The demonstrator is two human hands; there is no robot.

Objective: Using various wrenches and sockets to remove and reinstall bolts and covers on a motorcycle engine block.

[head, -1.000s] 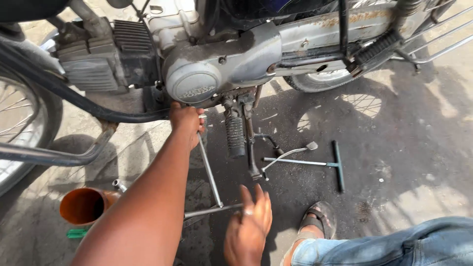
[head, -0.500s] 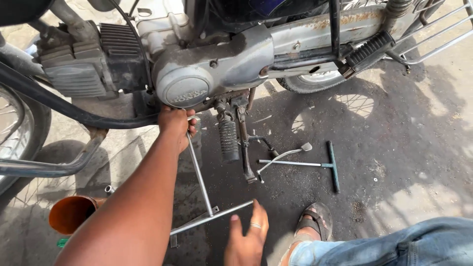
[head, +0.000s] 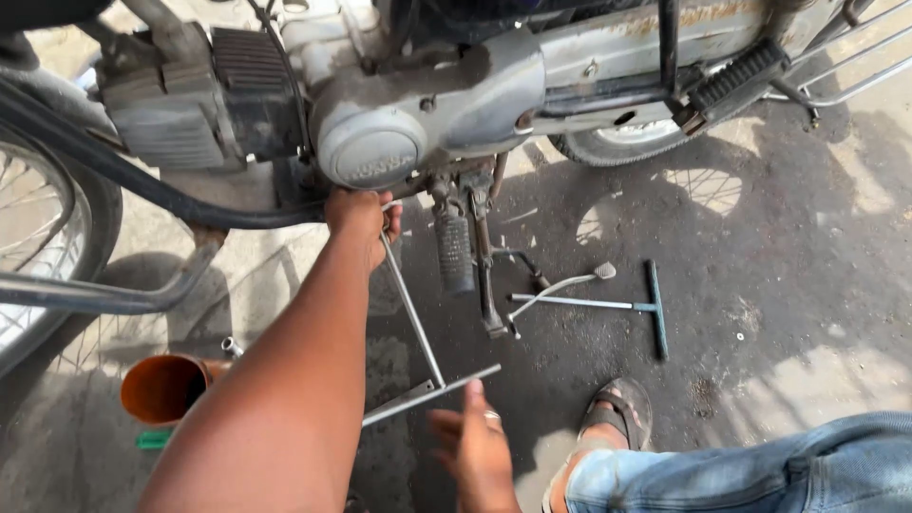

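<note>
The T-handle wrench lies with its long shaft running from the underside of the motorcycle engine at the far end down to its crossbar at the near end, tilted slightly right. Your left hand is closed around the far end of the shaft just below the engine case, while your right hand hovers with fingers spread apart just beside the crossbar, not gripping it. A second T-handle wrench lies on the ground to the right, an orange funnel to the near left.
</note>
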